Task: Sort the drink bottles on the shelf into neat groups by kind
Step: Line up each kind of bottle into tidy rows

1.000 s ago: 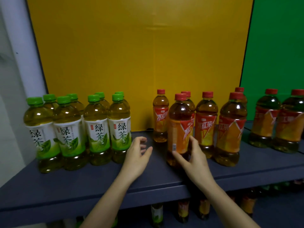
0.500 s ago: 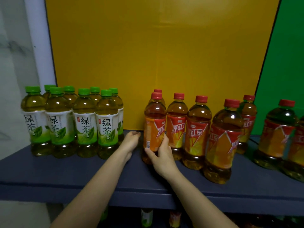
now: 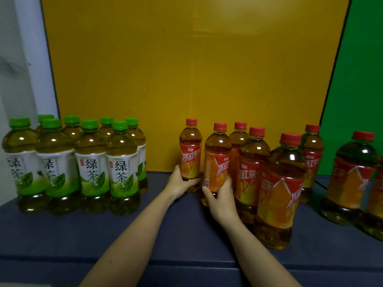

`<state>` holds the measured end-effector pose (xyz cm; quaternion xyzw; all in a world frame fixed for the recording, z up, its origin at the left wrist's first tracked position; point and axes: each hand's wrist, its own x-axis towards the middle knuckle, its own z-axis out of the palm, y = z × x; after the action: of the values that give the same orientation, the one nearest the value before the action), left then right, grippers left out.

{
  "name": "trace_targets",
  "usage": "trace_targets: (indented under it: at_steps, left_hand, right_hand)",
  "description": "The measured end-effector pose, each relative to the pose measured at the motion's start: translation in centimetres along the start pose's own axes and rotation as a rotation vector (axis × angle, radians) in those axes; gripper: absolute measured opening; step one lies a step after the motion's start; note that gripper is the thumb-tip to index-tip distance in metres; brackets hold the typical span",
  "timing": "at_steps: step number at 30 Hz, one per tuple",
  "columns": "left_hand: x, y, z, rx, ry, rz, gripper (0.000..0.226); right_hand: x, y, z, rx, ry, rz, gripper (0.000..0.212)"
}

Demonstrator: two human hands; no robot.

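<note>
Green-capped bottles (image 3: pixel 91 166) stood grouped at the frame's left. Your left hand (image 3: pixel 179 182) gripped one red-capped bottle (image 3: pixel 190 154), your right hand (image 3: pixel 222 200) its neighbour (image 3: pixel 217 162); the red cluster (image 3: pixel 284 193) right of centre looked unaligned.

I see green-capped plastic bottles (image 3: pixel 122 172) with white, leaf-printed labels; red-capped plastic bottles (image 3: pixel 279 193) with orange-red labels; a slate-blue shelf (image 3: pixel 51 235).

Yellow back panel (image 3: pixel 196 79), green panel (image 3: pixel 356 79) to its right, white post (image 3: pixel 31 59) at left
</note>
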<state>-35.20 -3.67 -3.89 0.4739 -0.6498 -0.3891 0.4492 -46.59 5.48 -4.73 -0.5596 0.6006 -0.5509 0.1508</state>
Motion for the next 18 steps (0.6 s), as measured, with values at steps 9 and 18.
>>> trace_targets:
  at_steps: [9,18]
  left_hand:
    - [-1.0,0.0,-1.8,0.072,-0.032,-0.030,0.077]
    - [-4.5,-0.4,-3.6,0.230,-0.026,0.071,0.074]
  right_hand:
    - [0.5,0.3,-0.1,0.026,-0.001,0.074,0.078]
    - [0.4,0.0,1.0,-0.261,-0.036,0.002,0.070]
